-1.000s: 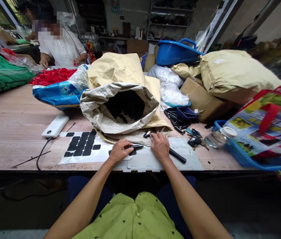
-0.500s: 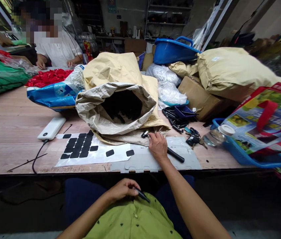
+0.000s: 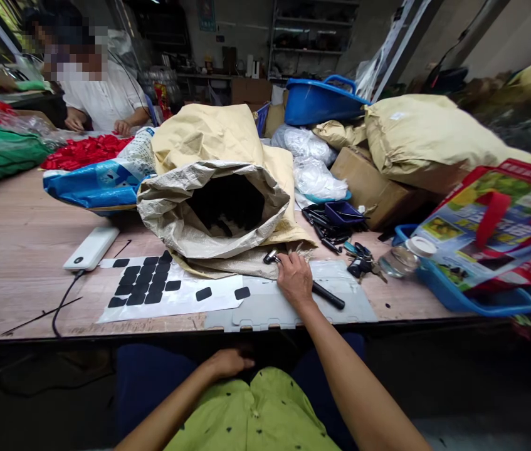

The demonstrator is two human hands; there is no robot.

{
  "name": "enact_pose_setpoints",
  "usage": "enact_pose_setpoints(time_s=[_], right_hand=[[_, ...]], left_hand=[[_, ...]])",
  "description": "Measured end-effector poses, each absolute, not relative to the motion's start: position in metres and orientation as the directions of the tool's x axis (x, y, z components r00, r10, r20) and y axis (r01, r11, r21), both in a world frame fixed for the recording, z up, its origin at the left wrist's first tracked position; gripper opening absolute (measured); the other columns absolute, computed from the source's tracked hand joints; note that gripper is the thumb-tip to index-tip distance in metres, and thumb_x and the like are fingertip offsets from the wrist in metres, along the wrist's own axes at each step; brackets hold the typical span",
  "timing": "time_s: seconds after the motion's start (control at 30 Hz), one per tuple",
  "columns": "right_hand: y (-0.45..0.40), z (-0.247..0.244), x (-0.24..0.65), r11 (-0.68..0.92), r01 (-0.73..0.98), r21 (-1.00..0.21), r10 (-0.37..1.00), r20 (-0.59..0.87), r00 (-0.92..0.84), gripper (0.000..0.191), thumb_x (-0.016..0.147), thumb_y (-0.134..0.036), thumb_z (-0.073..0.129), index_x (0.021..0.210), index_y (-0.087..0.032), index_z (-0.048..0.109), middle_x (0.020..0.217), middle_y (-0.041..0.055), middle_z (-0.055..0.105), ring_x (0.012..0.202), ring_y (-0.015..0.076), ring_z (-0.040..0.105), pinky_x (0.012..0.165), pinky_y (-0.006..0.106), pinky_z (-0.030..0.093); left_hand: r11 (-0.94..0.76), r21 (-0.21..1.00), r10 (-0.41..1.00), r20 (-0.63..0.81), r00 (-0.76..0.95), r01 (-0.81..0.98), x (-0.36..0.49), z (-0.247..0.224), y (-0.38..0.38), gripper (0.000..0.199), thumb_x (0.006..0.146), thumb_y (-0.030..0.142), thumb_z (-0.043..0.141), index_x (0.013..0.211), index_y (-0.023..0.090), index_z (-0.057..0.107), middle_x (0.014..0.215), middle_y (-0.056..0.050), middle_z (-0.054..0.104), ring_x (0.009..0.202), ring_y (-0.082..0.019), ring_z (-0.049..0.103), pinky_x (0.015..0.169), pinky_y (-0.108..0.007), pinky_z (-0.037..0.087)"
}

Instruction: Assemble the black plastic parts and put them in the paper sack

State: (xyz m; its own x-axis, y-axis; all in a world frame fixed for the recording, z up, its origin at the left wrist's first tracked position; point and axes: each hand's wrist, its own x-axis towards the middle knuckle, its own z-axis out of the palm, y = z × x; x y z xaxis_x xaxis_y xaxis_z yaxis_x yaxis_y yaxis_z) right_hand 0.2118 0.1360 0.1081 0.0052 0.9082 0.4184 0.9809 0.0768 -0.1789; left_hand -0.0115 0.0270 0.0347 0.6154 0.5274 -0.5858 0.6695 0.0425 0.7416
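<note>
My right hand (image 3: 294, 279) rests at the table's front edge, wrapped round a hammer. The small metal head of the hammer (image 3: 271, 257) sticks out to the left of my fingers, and its black handle (image 3: 328, 295) to the right. Under it lies a grey plastic sheet (image 3: 256, 305). My left hand (image 3: 228, 363) is low over my lap, below the table edge. Its thumb shows, but the other fingers are hidden in shadow, and no object is visible in it. Just beyond my right hand, a large tan sack (image 3: 162, 213) lies with its mouth towards me, dark contents inside.
White paper (image 3: 171, 307) with black rounded squares and a white power bank (image 3: 91, 248) lie left. Black pieces (image 3: 324, 225), keys (image 3: 362, 262), a clear jar (image 3: 399, 260) and a blue basket (image 3: 481, 304) stand right. A person (image 3: 100, 100) sits across the table.
My left hand has lowered, and the small black pen-like piece it held is out of sight. My right hand stays on the hammer. The view has shifted slightly.
</note>
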Motion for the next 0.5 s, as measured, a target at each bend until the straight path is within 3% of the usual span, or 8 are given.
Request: enact_pose_setpoints(time_s=[0.07,0.13,0.2,0.27,0.33,0.4,0.5], right_hand=[[0.136,0.108,0.212,0.074,0.982,-0.173,0.909,0.417,0.005,0.023,0.095,-0.022,0.056,0.115,-0.024,0.068,0.100,0.0067,0.060,0.097,0.0234,0.048,0.082,0.033,0.032],[0.136,0.108,0.211,0.074,0.983,-0.170,0.909,0.417,0.003,0.023,0.095,-0.022,0.056,0.115,-0.023,0.068,0.100,0.0070,0.059,0.097,0.0235,0.047,0.082,0.033,0.032],[0.136,0.108,0.211,0.074,0.983,-0.170,0.910,0.416,0.003,0.023,0.095,-0.022,0.055,0.115,-0.023,0.068,0.100,0.0074,0.059,0.096,0.0235,0.047,0.081,0.033,0.032],[0.136,0.109,0.211,0.076,0.982,-0.173,0.910,0.414,0.003,0.024,0.095,-0.022,0.055,0.116,-0.022,0.067,0.100,0.0075,0.059,0.096,0.0234,0.047,0.082,0.033,0.032],[0.136,0.109,0.211,0.080,0.980,-0.180,0.910,0.414,0.001,0.024,0.095,-0.021,0.055,0.116,-0.023,0.067,0.100,0.0073,0.059,0.096,0.0234,0.047,0.082,0.033,0.032],[0.136,0.109,0.212,0.082,0.979,-0.189,0.911,0.412,0.003,0.024,0.095,-0.021,0.056,0.116,-0.023,0.068,0.100,0.0069,0.059,0.097,0.0234,0.048,0.082,0.033,0.032],[0.137,0.108,0.214,0.087,0.975,-0.204,0.913,0.409,0.004,0.023,0.094,-0.022,0.057,0.115,-0.024,0.068,0.101,0.0067,0.060,0.097,0.0234,0.048,0.083,0.033,0.033]], left_hand=[[-0.020,0.815,0.371,-0.532,0.761,0.580,-0.015,0.075,0.029,0.051,0.082,0.053,0.071,0.125,0.025,0.073,0.115,-0.007,0.076,0.104,-0.029,0.070,0.090,-0.036,0.053],[-0.014,0.928,0.264,-0.355,0.897,0.372,-0.017,0.125,0.047,0.053,0.084,0.051,0.073,0.129,0.024,0.071,0.111,-0.007,0.077,0.097,-0.024,0.071,0.084,-0.030,0.054],[-0.010,0.970,0.401,-0.219,0.890,0.243,-0.019,0.169,0.082,0.050,0.088,0.051,0.069,0.129,0.022,0.070,0.111,-0.008,0.076,0.096,-0.022,0.071,0.084,-0.029,0.054],[-0.057,0.967,0.707,-0.137,0.694,0.249,-0.021,0.195,0.128,0.049,0.089,0.054,0.066,0.121,0.018,0.073,0.101,-0.009,0.077,0.087,-0.022,0.070,0.079,-0.030,0.054],[-0.091,0.900,0.954,-0.045,0.298,0.426,-0.022,0.203,0.176,0.049,0.091,0.057,0.059,0.109,0.015,0.075,0.095,-0.011,0.076,0.086,-0.024,0.070,0.077,-0.033,0.053],[0.027,0.755,0.996,0.039,-0.085,0.655,-0.021,0.197,0.217,0.047,0.090,0.057,0.058,0.098,0.013,0.075,0.094,-0.015,0.075,0.093,-0.030,0.070,0.079,-0.037,0.052],[0.279,0.540,0.943,0.003,-0.333,0.794,-0.016,0.183,0.257,0.041,0.082,0.052,0.068,0.093,0.013,0.074,0.101,-0.022,0.074,0.103,-0.038,0.069,0.082,-0.042,0.051]])
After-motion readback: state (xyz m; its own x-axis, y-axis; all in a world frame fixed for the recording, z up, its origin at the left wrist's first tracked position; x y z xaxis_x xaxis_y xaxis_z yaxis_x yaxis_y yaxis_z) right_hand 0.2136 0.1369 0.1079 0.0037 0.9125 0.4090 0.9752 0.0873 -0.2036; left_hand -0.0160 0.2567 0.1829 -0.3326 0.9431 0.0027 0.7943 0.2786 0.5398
